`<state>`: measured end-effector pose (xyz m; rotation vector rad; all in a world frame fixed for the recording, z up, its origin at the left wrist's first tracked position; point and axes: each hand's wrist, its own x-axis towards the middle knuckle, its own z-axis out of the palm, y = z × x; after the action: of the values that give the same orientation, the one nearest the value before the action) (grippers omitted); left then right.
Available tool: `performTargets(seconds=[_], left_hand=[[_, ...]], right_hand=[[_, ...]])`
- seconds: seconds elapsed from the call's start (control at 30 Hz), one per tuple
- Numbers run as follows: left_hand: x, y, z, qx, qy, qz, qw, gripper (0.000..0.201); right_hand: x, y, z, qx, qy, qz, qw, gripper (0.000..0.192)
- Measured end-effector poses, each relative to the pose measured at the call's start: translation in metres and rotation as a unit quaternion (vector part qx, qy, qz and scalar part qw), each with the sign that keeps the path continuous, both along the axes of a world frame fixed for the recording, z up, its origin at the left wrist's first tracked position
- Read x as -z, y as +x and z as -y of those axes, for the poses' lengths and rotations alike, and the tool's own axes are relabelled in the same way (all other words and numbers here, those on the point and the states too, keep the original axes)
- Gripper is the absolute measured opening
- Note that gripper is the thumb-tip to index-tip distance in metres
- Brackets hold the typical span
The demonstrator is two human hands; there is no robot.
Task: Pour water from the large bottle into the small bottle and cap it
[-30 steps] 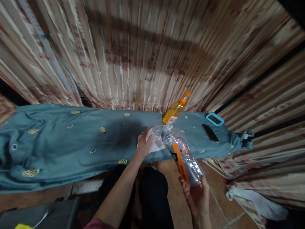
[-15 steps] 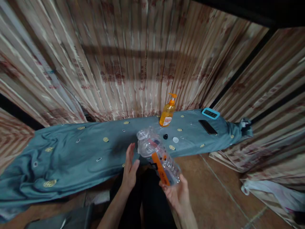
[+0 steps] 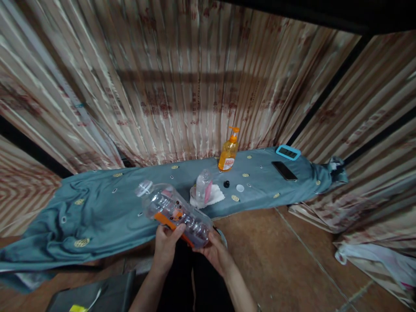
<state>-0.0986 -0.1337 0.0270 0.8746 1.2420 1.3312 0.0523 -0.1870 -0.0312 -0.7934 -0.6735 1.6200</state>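
Observation:
A large clear plastic bottle (image 3: 191, 219) with an orange label lies tilted between my hands above my lap. Its whitish neck end points up to the left. My left hand (image 3: 165, 249) grips the label side, thumb across the front. Around the base end, my right hand (image 3: 217, 252) is closed, some fingers hidden beneath. Just behind the big bottle, a small clear bottle (image 3: 204, 188) with a pink patch stands by a crumpled white tissue (image 3: 216, 195). To its right lie a small black cap (image 3: 226, 184) and a round white cap (image 3: 239, 188).
A pump bottle (image 3: 228, 154) of orange liquid stands at the back of the bench with its blue-green cloth (image 3: 123, 203). Farther right are a dark phone (image 3: 284, 170) and a blue-framed device (image 3: 288, 152). Pleated curtains (image 3: 195, 86) hang behind. A dark box (image 3: 94, 297) sits lower left.
The large bottle has swung left and flatter, uncovering the small bottle and tissue. My left hand, open and apart before, now grips it; my right hand keeps its hold on the base end.

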Motion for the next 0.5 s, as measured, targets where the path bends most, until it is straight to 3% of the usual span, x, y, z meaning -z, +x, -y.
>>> performTargets(seconds=[0.13, 0.27, 0.37, 0.5], left_hand=[[-0.008, -0.026, -0.020, -0.037, 0.042, -0.086, 0.995, 0.057], [-0.010, -0.053, -0.050, -0.095, 0.073, -0.168, 0.978, 0.058], [0.000, -0.061, -0.070, -0.118, 0.101, -0.200, 0.967, 0.067], [0.021, -0.058, -0.084, -0.087, 0.088, -0.241, 0.963, 0.070]], right_hand=[[0.002, 0.045, -0.020, 0.120, -0.016, 0.179, 0.976, 0.054], [-0.009, 0.109, -0.071, 0.226, -0.042, 0.411, 0.882, 0.052], [-0.021, 0.136, -0.113, 0.208, -0.045, 0.554, 0.805, 0.050], [-0.027, 0.139, -0.154, 0.124, -0.044, 0.689, 0.712, 0.048]])
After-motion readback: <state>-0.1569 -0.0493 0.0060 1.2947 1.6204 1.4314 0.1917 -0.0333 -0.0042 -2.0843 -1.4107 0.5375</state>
